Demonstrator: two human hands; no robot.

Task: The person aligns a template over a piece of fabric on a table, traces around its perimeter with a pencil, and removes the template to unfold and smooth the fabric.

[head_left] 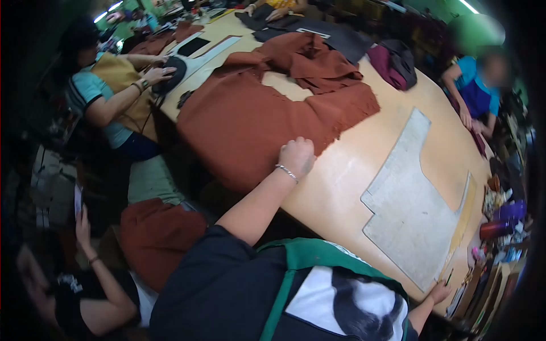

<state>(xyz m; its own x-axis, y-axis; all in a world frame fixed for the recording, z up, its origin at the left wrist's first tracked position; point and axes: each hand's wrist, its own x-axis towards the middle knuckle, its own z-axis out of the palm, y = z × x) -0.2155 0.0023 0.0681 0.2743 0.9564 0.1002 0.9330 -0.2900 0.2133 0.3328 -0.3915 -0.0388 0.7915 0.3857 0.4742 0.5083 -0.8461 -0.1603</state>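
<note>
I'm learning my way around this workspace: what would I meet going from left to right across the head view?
Black rounded piece → left hand at the edge of the large rust-brown cloth → pale flat panel → red cylinder.

The single view looks from the wearer's head, forward and steeply down. It sits close above the wearer's shirt point(210, 278), which spreads large from six to seven o'clock. The left hand point(297, 156) falls just right of centre; the right hand point(439, 291) shows out at four o'clock. The table point(335, 196) stretches away from four o'clock to its far end at twelve. The lens is wide: dark corners round the frame, the table edge bows, and a ceiling lamp point(469, 6) shows near two o'clock.
</note>
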